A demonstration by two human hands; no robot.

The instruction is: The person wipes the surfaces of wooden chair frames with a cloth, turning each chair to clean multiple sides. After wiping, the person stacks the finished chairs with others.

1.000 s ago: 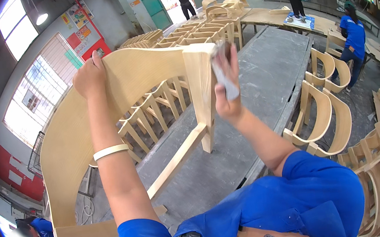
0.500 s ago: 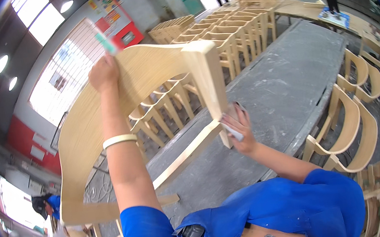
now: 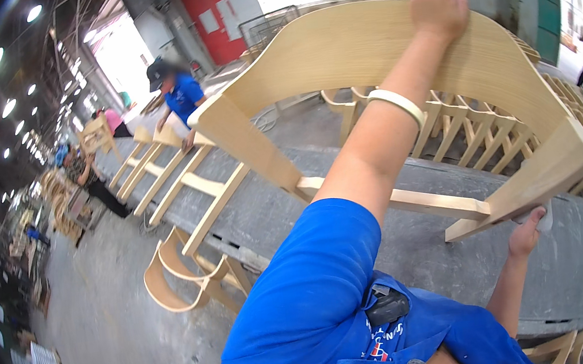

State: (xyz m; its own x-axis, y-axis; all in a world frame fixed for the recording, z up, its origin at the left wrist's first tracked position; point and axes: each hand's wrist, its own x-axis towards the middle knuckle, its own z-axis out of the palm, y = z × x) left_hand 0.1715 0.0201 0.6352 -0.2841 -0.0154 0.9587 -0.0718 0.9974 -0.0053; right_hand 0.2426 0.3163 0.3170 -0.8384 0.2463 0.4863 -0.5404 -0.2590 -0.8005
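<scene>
My left hand (image 3: pixel 439 15) is closed over the upper edge of a pale wooden chair frame (image 3: pixel 332 40), which has a wide curved backrest. The frame is tilted above a grey work table, and a straight crossbar (image 3: pixel 427 202) joins its two legs. Low on the right, my right hand (image 3: pixel 525 234) presses a thin whitish pad (image 3: pixel 546 217), apparently a sanding pad, against the outer side of the right leg (image 3: pixel 537 175). That leg hides part of the pad and most of the fingers.
Under the frame runs the long grey table (image 3: pixel 390 261). Rows of similar chair frames (image 3: pixel 472 129) stand behind it. More frames (image 3: pixel 188 177) lie on the table at left, beside a co-worker in blue (image 3: pixel 184 96). Curved chair parts (image 3: pixel 189 269) stand near the table's left edge.
My view has swung left, bringing the co-worker closer to the middle. The chair frame has turned, its backrest now spanning the top. The right hand stays with the pad at the right leg.
</scene>
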